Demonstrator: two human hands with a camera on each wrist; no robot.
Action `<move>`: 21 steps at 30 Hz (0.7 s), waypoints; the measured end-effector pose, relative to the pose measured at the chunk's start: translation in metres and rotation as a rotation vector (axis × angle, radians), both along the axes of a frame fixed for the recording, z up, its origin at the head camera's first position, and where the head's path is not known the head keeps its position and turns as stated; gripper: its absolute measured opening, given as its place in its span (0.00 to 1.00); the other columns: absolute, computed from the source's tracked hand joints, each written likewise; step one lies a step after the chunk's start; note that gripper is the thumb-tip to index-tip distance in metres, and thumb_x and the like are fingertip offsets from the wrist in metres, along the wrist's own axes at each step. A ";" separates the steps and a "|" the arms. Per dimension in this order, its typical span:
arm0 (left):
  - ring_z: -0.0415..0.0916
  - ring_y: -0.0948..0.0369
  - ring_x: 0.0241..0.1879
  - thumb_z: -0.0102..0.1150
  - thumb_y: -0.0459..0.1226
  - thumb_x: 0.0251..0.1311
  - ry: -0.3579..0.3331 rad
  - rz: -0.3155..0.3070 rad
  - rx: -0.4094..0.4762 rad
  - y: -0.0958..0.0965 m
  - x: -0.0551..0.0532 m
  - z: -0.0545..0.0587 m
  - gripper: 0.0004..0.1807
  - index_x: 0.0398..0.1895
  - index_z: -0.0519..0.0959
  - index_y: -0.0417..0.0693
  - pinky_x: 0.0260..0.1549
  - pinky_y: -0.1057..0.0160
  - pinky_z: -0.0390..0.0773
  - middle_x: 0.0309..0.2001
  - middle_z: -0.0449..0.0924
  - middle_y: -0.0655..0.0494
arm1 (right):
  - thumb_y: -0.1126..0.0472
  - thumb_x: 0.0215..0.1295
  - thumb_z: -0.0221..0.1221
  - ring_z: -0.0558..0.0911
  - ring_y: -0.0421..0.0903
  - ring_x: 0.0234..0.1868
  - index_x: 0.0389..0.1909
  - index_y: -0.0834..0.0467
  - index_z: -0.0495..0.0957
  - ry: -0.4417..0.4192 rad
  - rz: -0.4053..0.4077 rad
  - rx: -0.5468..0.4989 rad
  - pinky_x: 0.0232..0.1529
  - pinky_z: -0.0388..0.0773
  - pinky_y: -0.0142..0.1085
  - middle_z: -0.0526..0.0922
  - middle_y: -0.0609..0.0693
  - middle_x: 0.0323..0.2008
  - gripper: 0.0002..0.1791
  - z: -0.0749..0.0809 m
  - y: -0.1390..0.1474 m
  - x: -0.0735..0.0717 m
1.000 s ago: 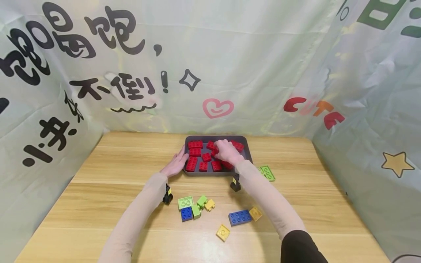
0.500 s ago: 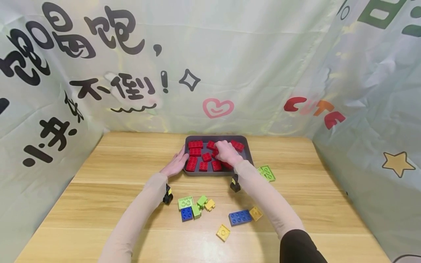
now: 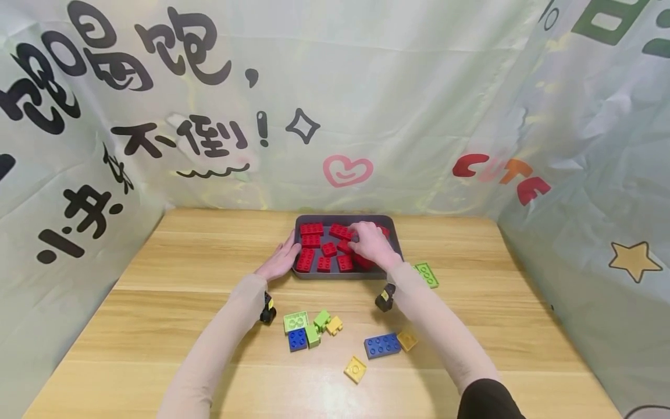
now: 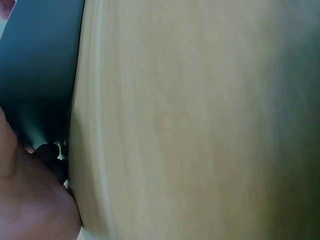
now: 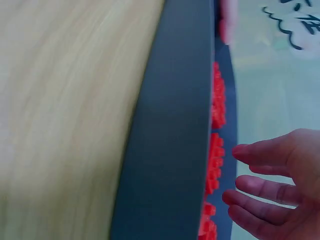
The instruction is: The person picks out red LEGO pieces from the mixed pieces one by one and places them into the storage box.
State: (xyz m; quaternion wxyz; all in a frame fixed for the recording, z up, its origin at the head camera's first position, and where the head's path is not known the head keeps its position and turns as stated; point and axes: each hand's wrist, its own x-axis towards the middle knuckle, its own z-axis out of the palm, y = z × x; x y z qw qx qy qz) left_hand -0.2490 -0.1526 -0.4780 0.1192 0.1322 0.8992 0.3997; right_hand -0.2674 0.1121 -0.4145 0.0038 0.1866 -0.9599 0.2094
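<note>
A dark grey tray stands at the back of the wooden table with several red toy building bricks lying in it, studs up. Against the tray's left wall rests my left hand, its fingers straight along the outside. My right hand hovers over the tray's right half and hides some bricks there. In the right wrist view, thumb and fingers are apart with nothing between them. The left wrist view shows only part of the left hand at the tray wall.
Nearer on the table lie a green brick, a pale green plate, a blue brick, a longer blue brick and yellow pieces. Another green plate is right of the tray. Printed cloth hangs behind.
My right hand has shifted a little to the right, away from the middle red bricks, and more of them shows. The left hand stays against the tray.
</note>
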 end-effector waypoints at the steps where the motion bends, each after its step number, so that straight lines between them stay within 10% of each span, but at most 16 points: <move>1: 0.30 0.49 0.83 0.20 0.45 0.81 0.001 -0.002 -0.001 0.001 0.000 0.000 0.34 0.80 0.28 0.41 0.81 0.46 0.30 0.83 0.28 0.44 | 0.61 0.63 0.66 0.84 0.57 0.53 0.58 0.62 0.81 0.012 -0.004 -0.020 0.55 0.81 0.51 0.86 0.61 0.52 0.22 0.001 0.004 0.003; 14: 0.30 0.46 0.82 0.18 0.50 0.81 -0.042 0.008 0.001 0.001 0.003 0.002 0.35 0.81 0.31 0.41 0.80 0.46 0.31 0.83 0.31 0.41 | 0.65 0.66 0.62 0.83 0.63 0.55 0.56 0.70 0.79 0.048 -0.053 -0.345 0.60 0.78 0.56 0.84 0.67 0.54 0.20 0.000 0.068 0.048; 21: 0.26 0.43 0.82 0.21 0.53 0.80 -0.179 0.058 0.124 -0.002 0.003 0.007 0.37 0.81 0.30 0.45 0.79 0.40 0.31 0.83 0.28 0.43 | 0.63 0.66 0.62 0.80 0.66 0.57 0.54 0.70 0.80 0.136 -0.150 -0.308 0.63 0.72 0.60 0.83 0.69 0.54 0.19 -0.009 0.099 0.067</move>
